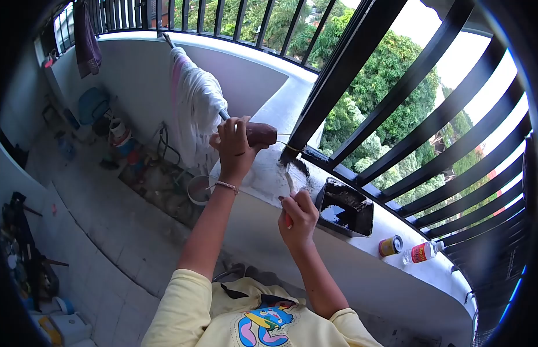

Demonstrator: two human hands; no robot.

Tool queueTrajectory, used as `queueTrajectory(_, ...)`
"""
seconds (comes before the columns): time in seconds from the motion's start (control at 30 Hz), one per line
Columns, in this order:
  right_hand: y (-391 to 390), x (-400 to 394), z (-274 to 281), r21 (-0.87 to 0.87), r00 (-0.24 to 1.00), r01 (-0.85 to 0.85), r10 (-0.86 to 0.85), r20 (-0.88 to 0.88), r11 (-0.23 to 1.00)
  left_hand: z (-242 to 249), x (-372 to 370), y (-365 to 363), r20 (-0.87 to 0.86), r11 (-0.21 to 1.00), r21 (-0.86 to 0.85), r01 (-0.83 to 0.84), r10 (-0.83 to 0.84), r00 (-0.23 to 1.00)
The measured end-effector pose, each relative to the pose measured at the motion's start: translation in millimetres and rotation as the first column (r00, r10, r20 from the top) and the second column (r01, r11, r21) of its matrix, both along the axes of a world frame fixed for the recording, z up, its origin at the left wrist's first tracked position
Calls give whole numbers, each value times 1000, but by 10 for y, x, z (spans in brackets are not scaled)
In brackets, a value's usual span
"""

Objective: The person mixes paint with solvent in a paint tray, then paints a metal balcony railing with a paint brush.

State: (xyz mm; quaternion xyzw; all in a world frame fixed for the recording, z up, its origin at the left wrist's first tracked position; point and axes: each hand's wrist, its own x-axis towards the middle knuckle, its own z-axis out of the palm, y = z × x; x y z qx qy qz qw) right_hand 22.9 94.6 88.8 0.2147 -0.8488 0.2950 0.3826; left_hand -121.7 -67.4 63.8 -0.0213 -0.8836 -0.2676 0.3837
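Note:
My left hand (pixel 234 144) is closed round a dark reddish-brown block (pixel 261 134) above the white ledge. In my right hand (pixel 299 214) is a slim tool (pixel 290 180) with a pale shaft and a bit of red at the handle, its upper end near the foot of a thick black post (pixel 332 75). Dark, rough patches mark the ledge (pixel 254 168) around that foot. Just right of my right hand sits a black rectangular tray (pixel 345 207) with dark, shiny contents.
A small can (pixel 390 246) and a clear bottle with a red label (pixel 422 253) stand farther right on the ledge. Black railing bars (pixel 396 98) rise behind. White cloth (pixel 193 98) hangs on a pole at the left. Buckets (pixel 118 132) and clutter lie on the floor below.

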Motion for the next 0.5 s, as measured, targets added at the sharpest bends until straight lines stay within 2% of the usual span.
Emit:
queueTrajectory(0.17,0,-156,-36,-33,990,-130,127,-60,991,3,1,9,0,1000,-2,-15,15,1000)
queueTrajectory(0.3,52,-220,-21,-78,994,-62,54,-93,995,27,-4,9,-21,999,19,-30,30,999)
queueTrajectory(0.37,27,-96,44,48,997,-5,9,-82,999,35,-1,3,-16,999,20,-34,34,999)
queueTrajectory(0.5,-2,14,18,34,997,15,-12,-72,999,41,-6,-6,-29,1000,12,-28,28,999)
